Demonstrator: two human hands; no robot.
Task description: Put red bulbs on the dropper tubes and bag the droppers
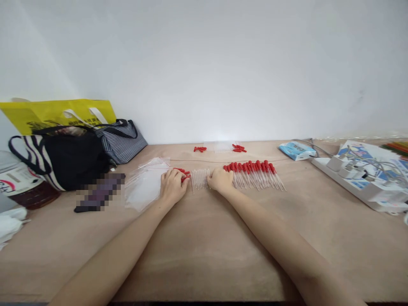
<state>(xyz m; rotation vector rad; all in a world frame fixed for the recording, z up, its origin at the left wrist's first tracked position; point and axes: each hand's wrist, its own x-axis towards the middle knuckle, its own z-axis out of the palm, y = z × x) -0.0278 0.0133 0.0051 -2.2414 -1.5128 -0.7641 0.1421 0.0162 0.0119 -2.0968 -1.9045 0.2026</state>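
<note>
My left hand [172, 186] rests at the left end of a row of thin clear dropper tubes [199, 179], fingers curled. A red rubber dropper bulb [185, 177] shows at its fingertips, beside a few more red bulbs [181, 170]. My right hand [220, 180] is closed at the right end of the same row, its fingertips at a clear tube; its grip is partly hidden. Right of it lies a fanned row of droppers with red bulbs [255, 167] fitted, tips toward me. Clear zip bags [143, 187] lie under and beside my left hand.
Near the wall are a clear bag [222, 147] and two small groups of red bulbs [200, 149]. A blue tissue pack [297, 150] and a cabled power strip [353, 182] stand right. Left are a black bag [75, 159], a striped bag [119, 144], a bottle [30, 182] and a blurred dark object [100, 193].
</note>
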